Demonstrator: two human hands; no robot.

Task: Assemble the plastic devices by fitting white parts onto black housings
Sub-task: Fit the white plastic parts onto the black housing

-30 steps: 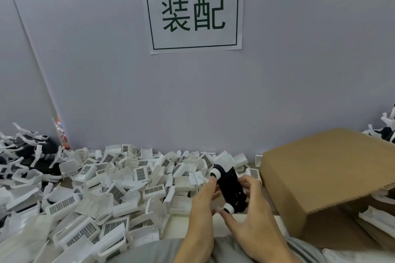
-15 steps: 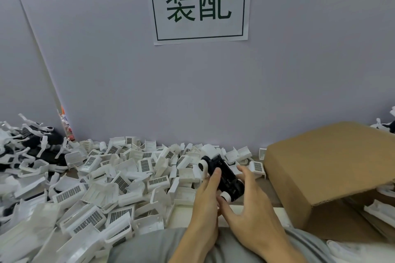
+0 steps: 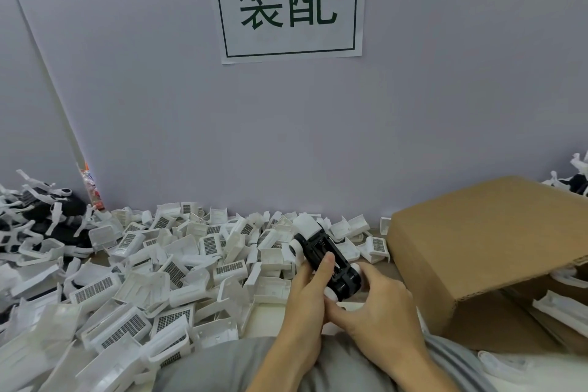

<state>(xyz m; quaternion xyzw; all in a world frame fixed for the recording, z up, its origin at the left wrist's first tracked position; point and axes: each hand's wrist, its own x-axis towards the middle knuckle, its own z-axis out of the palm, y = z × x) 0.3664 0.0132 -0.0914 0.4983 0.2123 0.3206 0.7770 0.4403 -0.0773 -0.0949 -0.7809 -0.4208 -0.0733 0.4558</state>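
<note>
I hold a black housing (image 3: 321, 251) with white round caps at its corners and a white part on its far end, low in the middle of the view. My left hand (image 3: 307, 296) grips its left side, thumb lying across the black face. My right hand (image 3: 378, 305) wraps round its near right end. A big heap of loose white parts (image 3: 165, 267) with grid-patterned faces covers the table to the left.
A brown cardboard box (image 3: 486, 248) lies on its side at the right, with white parts under its flap. A pile of black and white pieces (image 3: 41, 226) sits at the far left. A wall with a paper sign (image 3: 288, 1) rises behind.
The housing has tipped from nearly upright to lying slanted and lower. My left thumb now lies across its face. The view has tilted slightly up.
</note>
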